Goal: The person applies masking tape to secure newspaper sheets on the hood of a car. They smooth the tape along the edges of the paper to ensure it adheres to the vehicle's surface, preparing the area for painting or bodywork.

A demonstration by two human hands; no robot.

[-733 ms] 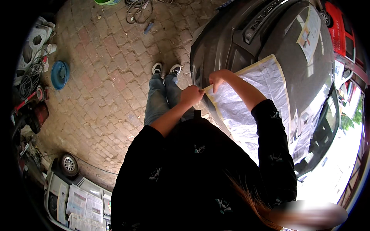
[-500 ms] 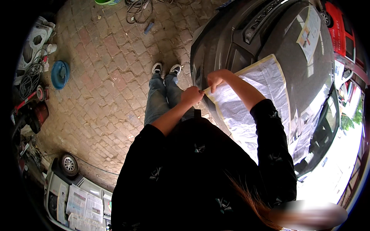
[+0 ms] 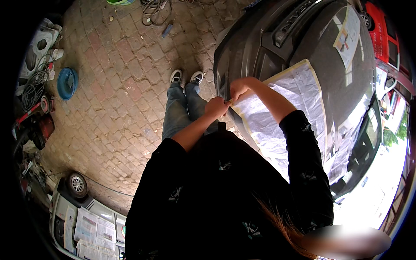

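Observation:
A whitish, wrinkled masking sheet (image 3: pixel 299 93) with a yellowish tape border lies over the dark grey car (image 3: pixel 260 47) on my right. Its near-left corner comes off the car's edge to my hands. My left hand (image 3: pixel 216 107) is closed, thumb and fingers pinched at that corner. Just to the right and slightly farther off, my right hand (image 3: pixel 241 88) bends down with closed fingers on the taped edge. The two hands' fingertips almost meet. What exactly lies between the fingertips is too small to see clearly.
Brick paving (image 3: pixel 125 99) stretches to my left, with a blue basin (image 3: pixel 67 84) and a cable coil (image 3: pixel 157 9) on it. Car parts (image 3: pixel 43 41) line the left side. A wheel (image 3: pixel 78 185) and newspaper-covered vehicle (image 3: pixel 95 229) are at lower left; a red vehicle (image 3: pixel 382 34) is far right.
My right hand has shifted slightly left, its fingers closing in on my left hand at the sheet's corner. My left hand has barely moved.

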